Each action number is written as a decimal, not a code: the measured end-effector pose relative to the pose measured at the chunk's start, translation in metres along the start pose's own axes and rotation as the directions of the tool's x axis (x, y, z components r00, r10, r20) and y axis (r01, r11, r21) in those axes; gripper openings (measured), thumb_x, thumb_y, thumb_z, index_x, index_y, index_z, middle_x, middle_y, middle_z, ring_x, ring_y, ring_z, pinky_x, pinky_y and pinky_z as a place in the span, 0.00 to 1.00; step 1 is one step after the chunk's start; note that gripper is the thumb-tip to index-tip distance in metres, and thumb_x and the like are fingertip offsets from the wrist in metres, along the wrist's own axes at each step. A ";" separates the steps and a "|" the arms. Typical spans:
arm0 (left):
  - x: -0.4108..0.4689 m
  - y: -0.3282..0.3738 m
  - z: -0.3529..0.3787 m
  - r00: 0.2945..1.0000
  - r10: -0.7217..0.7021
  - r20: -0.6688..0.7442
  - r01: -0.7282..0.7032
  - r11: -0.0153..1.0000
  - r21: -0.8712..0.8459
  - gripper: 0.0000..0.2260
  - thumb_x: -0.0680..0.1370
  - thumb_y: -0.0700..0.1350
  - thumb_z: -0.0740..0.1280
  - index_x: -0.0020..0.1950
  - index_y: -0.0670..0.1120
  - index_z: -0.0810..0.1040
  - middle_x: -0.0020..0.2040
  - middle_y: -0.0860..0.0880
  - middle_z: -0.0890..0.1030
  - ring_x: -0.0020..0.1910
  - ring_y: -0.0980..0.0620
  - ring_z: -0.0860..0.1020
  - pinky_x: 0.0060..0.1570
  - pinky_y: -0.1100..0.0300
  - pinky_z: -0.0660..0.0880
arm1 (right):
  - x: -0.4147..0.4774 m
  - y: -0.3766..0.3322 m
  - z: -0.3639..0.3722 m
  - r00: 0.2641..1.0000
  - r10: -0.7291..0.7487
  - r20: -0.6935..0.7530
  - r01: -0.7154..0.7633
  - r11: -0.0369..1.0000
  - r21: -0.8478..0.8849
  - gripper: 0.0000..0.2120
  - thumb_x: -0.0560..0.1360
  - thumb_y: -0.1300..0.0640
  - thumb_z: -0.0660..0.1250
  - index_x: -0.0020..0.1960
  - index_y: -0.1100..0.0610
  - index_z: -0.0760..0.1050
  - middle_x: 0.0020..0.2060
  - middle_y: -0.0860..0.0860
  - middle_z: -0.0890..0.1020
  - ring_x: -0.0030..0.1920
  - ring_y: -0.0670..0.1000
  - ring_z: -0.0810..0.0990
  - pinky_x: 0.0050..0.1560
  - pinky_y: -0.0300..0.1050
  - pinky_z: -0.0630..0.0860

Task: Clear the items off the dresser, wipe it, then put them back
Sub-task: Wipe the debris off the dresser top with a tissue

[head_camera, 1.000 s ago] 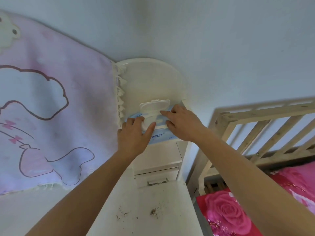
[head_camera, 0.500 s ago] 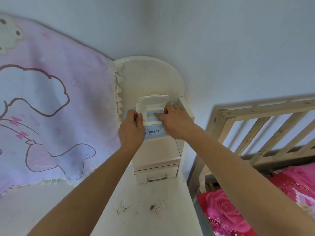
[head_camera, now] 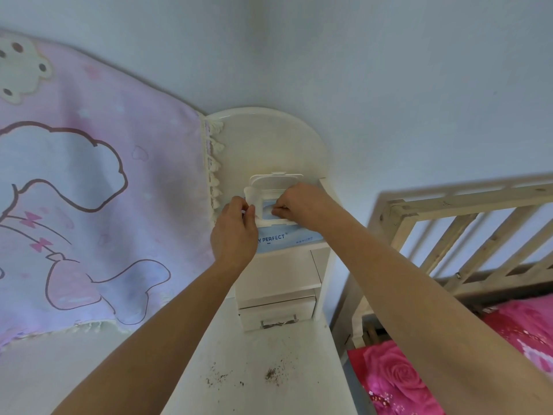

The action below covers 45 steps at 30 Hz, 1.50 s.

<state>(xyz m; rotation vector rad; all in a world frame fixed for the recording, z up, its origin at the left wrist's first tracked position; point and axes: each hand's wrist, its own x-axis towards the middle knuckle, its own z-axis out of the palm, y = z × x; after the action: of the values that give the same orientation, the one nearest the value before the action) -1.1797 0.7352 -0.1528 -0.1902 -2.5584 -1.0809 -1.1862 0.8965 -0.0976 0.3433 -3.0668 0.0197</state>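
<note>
Seen from the head camera, half a second on from the earlier frame, the left hand (head_camera: 235, 232) no longer merely steadies the pack's corner: its thumb and fingers are pinched on a white wet wipe (head_camera: 250, 196), drawn up out of the opening, with its free end standing above the knuckles. The right hand (head_camera: 300, 205) has shifted onto the opening itself, fingertips pressed together there; whether they grip anything cannot be told. The wipes pack (head_camera: 287, 239), pale blue with "PERFECT" printed on it and its white flip lid (head_camera: 276, 181) raised, lies on the upper shelf of the white dresser (head_camera: 278, 274), above a small drawer (head_camera: 276, 314). Dark crumbs (head_camera: 273, 374) speckle the lower surface. A pink cartoon blanket (head_camera: 89, 190) hangs at left, touching the dresser's edge; a wooden bed rail (head_camera: 454, 223) and rose-print bedding (head_camera: 398, 378) stand at right.
</note>
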 end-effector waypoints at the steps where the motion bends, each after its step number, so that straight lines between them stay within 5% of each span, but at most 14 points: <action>1: 0.001 0.000 0.000 1.000 0.002 0.000 -0.002 1.000 -0.002 0.08 0.83 0.49 0.58 0.49 0.46 0.70 0.48 0.49 0.77 0.42 0.49 0.74 0.39 0.56 0.67 | 0.002 -0.001 0.002 1.000 -0.009 -0.014 0.009 0.999 -0.033 0.14 0.80 0.53 0.62 0.40 0.58 0.79 0.36 0.52 0.79 0.39 0.53 0.79 0.41 0.47 0.74; 7: 0.009 -0.004 -0.001 1.000 -0.003 0.031 0.003 1.000 -0.013 0.07 0.82 0.49 0.59 0.48 0.47 0.70 0.49 0.50 0.77 0.42 0.50 0.75 0.39 0.56 0.68 | 0.003 -0.005 0.007 0.990 -0.139 0.027 0.139 0.916 -0.376 0.09 0.74 0.64 0.67 0.39 0.53 0.72 0.31 0.48 0.69 0.34 0.52 0.72 0.33 0.44 0.64; 11: 0.012 -0.008 0.000 0.999 -0.011 0.042 0.011 1.000 -0.003 0.08 0.82 0.50 0.59 0.47 0.47 0.70 0.48 0.50 0.78 0.43 0.50 0.76 0.40 0.55 0.70 | 0.004 -0.007 0.009 0.982 -0.184 -0.032 0.152 0.885 -0.440 0.08 0.76 0.66 0.63 0.51 0.57 0.77 0.39 0.52 0.79 0.39 0.54 0.78 0.34 0.46 0.67; 15: 0.015 -0.008 0.000 0.998 -0.035 0.053 0.035 0.999 -0.012 0.08 0.82 0.51 0.59 0.47 0.47 0.70 0.46 0.51 0.77 0.42 0.50 0.75 0.39 0.56 0.68 | 0.000 -0.001 0.018 0.979 -0.154 -0.135 0.114 0.958 -0.263 0.05 0.81 0.60 0.57 0.53 0.58 0.72 0.46 0.53 0.81 0.42 0.56 0.80 0.35 0.48 0.66; 18: 0.017 -0.009 0.000 0.997 -0.054 0.062 0.055 0.998 -0.019 0.08 0.81 0.52 0.59 0.46 0.49 0.70 0.42 0.52 0.77 0.40 0.51 0.75 0.36 0.57 0.67 | -0.005 0.005 0.019 0.969 0.060 -0.238 -0.018 0.985 0.172 0.08 0.83 0.54 0.53 0.51 0.56 0.69 0.45 0.53 0.78 0.40 0.56 0.76 0.39 0.50 0.70; 22: 0.019 -0.010 0.000 0.994 -0.085 0.074 0.085 0.996 0.001 0.09 0.81 0.52 0.59 0.44 0.50 0.69 0.37 0.54 0.76 0.34 0.55 0.73 0.30 0.59 0.64 | -0.011 0.014 -0.007 0.851 0.319 -0.416 0.024 0.769 0.639 0.07 0.83 0.54 0.55 0.48 0.53 0.68 0.41 0.49 0.74 0.41 0.53 0.73 0.42 0.47 0.68; 26: 0.017 -0.013 0.001 0.995 -0.068 0.078 0.064 0.997 0.052 0.08 0.81 0.51 0.60 0.43 0.50 0.70 0.39 0.54 0.76 0.36 0.52 0.74 0.30 0.60 0.64 | -0.018 0.010 -0.036 0.708 0.557 -0.435 0.130 0.502 0.855 0.07 0.83 0.54 0.55 0.48 0.53 0.69 0.43 0.50 0.76 0.45 0.54 0.76 0.50 0.54 0.76; 32: 0.007 -0.014 0.003 0.998 -0.024 0.054 0.019 0.995 0.101 0.08 0.81 0.50 0.61 0.44 0.49 0.71 0.45 0.51 0.79 0.39 0.49 0.76 0.35 0.58 0.68 | -0.038 -0.002 -0.035 0.753 0.612 -0.242 0.029 0.336 0.941 0.11 0.84 0.52 0.54 0.53 0.58 0.70 0.40 0.49 0.76 0.42 0.49 0.75 0.48 0.53 0.79; 37: 0.003 -0.013 -0.002 0.997 -0.046 0.064 0.043 0.998 0.051 0.08 0.80 0.51 0.62 0.46 0.48 0.74 0.45 0.51 0.80 0.40 0.50 0.76 0.37 0.58 0.71 | -0.050 -0.013 -0.073 0.723 0.662 -0.200 0.282 -0.018 0.959 0.11 0.83 0.50 0.55 0.53 0.54 0.73 0.42 0.52 0.83 0.37 0.48 0.82 0.32 0.39 0.77; 39: -0.005 -0.018 -0.005 0.995 -0.035 0.094 0.035 0.999 0.008 0.06 0.80 0.48 0.63 0.46 0.47 0.73 0.44 0.49 0.81 0.39 0.50 0.76 0.36 0.58 0.70 | -0.062 -0.023 -0.065 0.687 0.683 -0.248 0.321 0.021 0.947 0.10 0.82 0.48 0.57 0.51 0.52 0.73 0.35 0.46 0.81 0.33 0.45 0.80 0.30 0.40 0.76; 41: -0.022 -0.025 -0.007 0.995 0.017 0.095 -0.008 0.995 -0.096 0.01 0.78 0.42 0.66 0.47 0.46 0.75 0.48 0.46 0.82 0.39 0.51 0.76 0.36 0.61 0.68 | -0.076 -0.031 -0.031 0.692 0.666 -0.279 0.182 0.214 0.960 0.09 0.82 0.48 0.57 0.49 0.50 0.73 0.32 0.42 0.78 0.31 0.44 0.77 0.30 0.41 0.74; 43: -0.047 -0.032 -0.007 0.996 0.084 0.013 -0.079 0.974 -0.211 0.05 0.78 0.41 0.68 0.53 0.43 0.78 0.56 0.46 0.80 0.50 0.49 0.78 0.45 0.64 0.69 | -0.093 -0.036 0.021 0.823 0.537 -0.182 -0.078 0.424 0.902 0.08 0.82 0.49 0.57 0.50 0.50 0.72 0.35 0.43 0.77 0.33 0.43 0.75 0.36 0.42 0.72; 45: -0.072 -0.037 -0.005 0.990 0.106 -0.092 -0.124 0.966 -0.226 0.08 0.78 0.42 0.67 0.56 0.42 0.78 0.63 0.46 0.77 0.61 0.47 0.75 0.55 0.59 0.72 | -0.108 -0.040 0.070 0.878 0.479 0.007 -0.267 0.478 0.837 0.08 0.82 0.48 0.59 0.51 0.51 0.73 0.37 0.44 0.76 0.35 0.42 0.74 0.37 0.38 0.69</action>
<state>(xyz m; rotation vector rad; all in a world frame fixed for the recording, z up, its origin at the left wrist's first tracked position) -1.1206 0.7069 -0.2011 -0.3438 -2.3173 -1.3121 -1.0761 0.8799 -0.1731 -0.3296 -2.5791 1.4398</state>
